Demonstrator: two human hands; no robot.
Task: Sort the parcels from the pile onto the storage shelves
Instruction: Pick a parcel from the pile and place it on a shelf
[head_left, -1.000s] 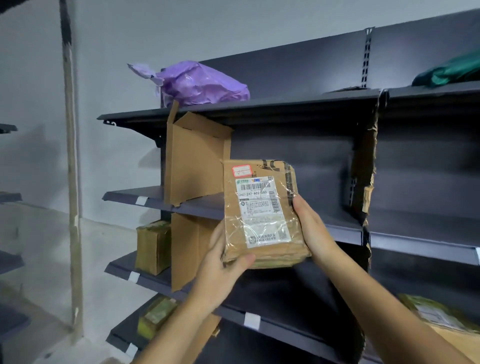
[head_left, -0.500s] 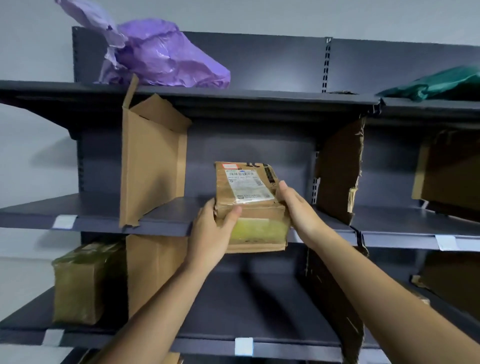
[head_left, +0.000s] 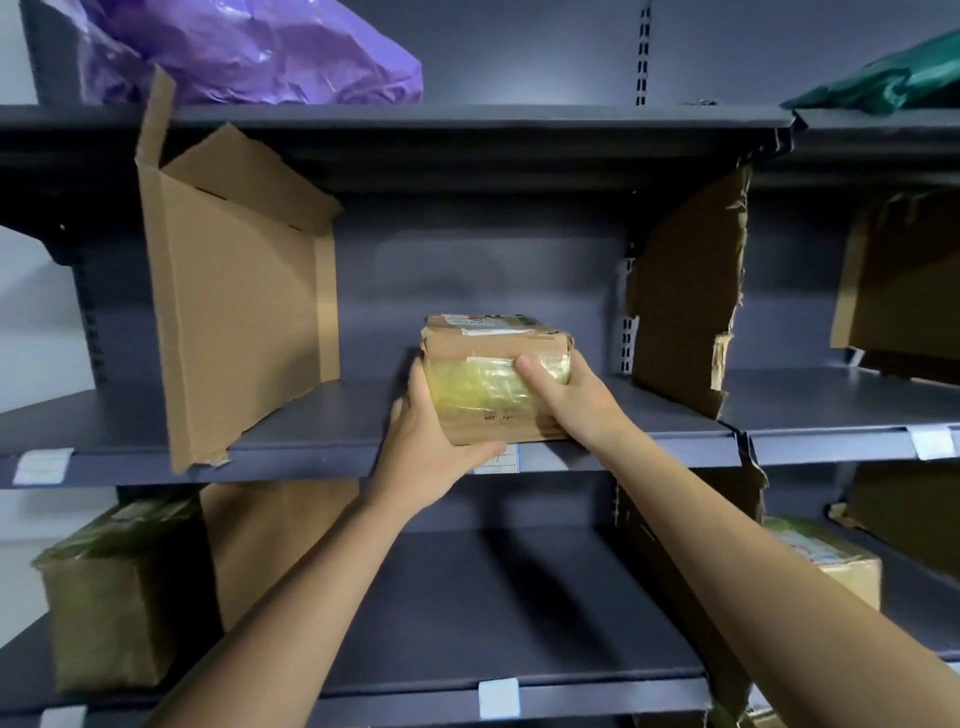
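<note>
The parcel (head_left: 493, 379) is at the front lip of the middle shelf (head_left: 311, 415), between two cardboard dividers (head_left: 234, 312) and touching neither. The left hand (head_left: 426, 447) grips its left side, thumb under the front edge; the right hand (head_left: 566, 400) clasps the right end. It is best pushed straight back, level, until the shelf fully bears it, before either hand lets go
</note>
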